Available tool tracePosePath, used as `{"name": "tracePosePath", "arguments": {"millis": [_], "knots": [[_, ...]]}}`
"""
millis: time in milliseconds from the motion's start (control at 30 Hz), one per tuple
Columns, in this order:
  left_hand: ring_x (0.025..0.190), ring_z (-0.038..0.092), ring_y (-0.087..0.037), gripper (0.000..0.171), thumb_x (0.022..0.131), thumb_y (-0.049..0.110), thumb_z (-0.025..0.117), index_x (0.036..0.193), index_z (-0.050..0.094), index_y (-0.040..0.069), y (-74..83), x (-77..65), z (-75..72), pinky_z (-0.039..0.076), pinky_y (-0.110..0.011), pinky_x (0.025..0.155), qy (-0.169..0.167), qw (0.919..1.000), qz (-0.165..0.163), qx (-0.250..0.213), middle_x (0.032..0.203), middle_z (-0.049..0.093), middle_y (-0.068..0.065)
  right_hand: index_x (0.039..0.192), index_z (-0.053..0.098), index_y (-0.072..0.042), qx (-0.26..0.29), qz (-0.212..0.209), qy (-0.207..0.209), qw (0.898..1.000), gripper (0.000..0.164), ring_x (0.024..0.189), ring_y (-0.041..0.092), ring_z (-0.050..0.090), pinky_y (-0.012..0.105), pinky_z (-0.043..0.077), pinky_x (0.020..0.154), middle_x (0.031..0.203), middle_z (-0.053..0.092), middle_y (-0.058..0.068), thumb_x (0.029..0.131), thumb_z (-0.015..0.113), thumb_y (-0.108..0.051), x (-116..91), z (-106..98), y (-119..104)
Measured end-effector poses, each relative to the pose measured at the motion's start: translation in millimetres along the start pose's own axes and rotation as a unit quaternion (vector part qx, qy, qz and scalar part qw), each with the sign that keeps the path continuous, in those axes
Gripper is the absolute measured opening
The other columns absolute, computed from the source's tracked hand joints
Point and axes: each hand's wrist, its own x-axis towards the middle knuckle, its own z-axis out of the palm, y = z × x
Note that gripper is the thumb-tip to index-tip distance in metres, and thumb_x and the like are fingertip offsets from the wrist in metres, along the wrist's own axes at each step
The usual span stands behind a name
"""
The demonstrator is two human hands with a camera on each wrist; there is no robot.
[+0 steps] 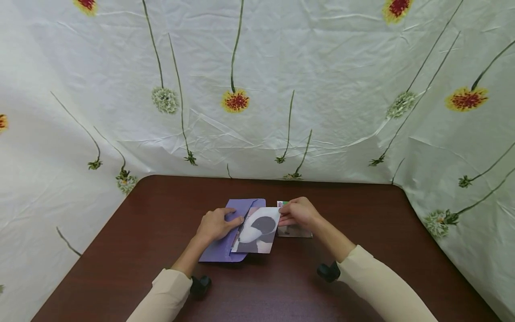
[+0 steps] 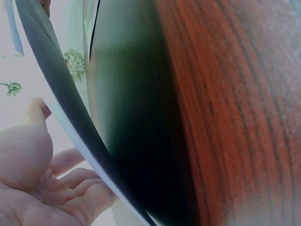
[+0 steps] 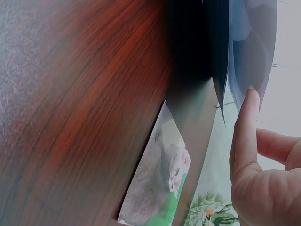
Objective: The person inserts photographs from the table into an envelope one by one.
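Observation:
A purple envelope (image 1: pixel 221 248) lies at a slant over the table, its near edge raised with dark shadow beneath in the left wrist view. My left hand (image 1: pixel 215 225) holds it by its left side, the thumb reaching to the flap opening; some fingertips are hidden. A photo card (image 1: pixel 256 230) with a grey-and-white picture overlaps the envelope's right part, its left edge at the opening. My right hand (image 1: pixel 297 212) pinches the card's upper right corner. Under that hand, another photo card (image 3: pixel 157 179), showing a furry animal, pink flowers and green, rests flat on the table.
The dark brown wooden table (image 1: pixel 161 214) has rounded far corners. Behind and around it hangs a white cloth (image 1: pixel 330 80) printed with flowers. A black wrist device (image 1: pixel 200 285) sits at the left cuff, another (image 1: pixel 328 272) at the right.

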Motion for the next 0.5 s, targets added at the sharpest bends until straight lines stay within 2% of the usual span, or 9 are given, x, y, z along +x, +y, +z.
{"name": "tracePosePath", "arguments": {"millis": [200,500], "knots": [[0.125,0.06,-0.044,0.054,0.093,0.046,0.068,0.133,0.068,0.01,0.1,0.2,-0.3,0.049,-0.056,0.1,-0.003,1.0,0.001,-0.002,0.134,0.065,-0.022,0.11,0.063,0.019,0.003,0.008,0.001,1.0,0.024,0.06,0.015,0.07,0.032,0.062,0.068,0.073,0.066,0.011,0.096,0.057,0.001,3.4,3.1,2.7],[0.127,0.059,-0.044,0.055,0.093,0.046,0.068,0.134,0.067,0.01,0.3,0.1,-0.5,0.049,-0.057,0.1,-0.006,1.0,-0.001,-0.003,0.136,0.065,-0.021,0.109,0.063,0.019,0.004,0.005,0.006,1.0,0.023,0.061,0.016,0.07,0.034,0.062,0.069,0.074,0.067,0.012,0.096,0.057,0.001,5.5,3.8,4.6]]}}
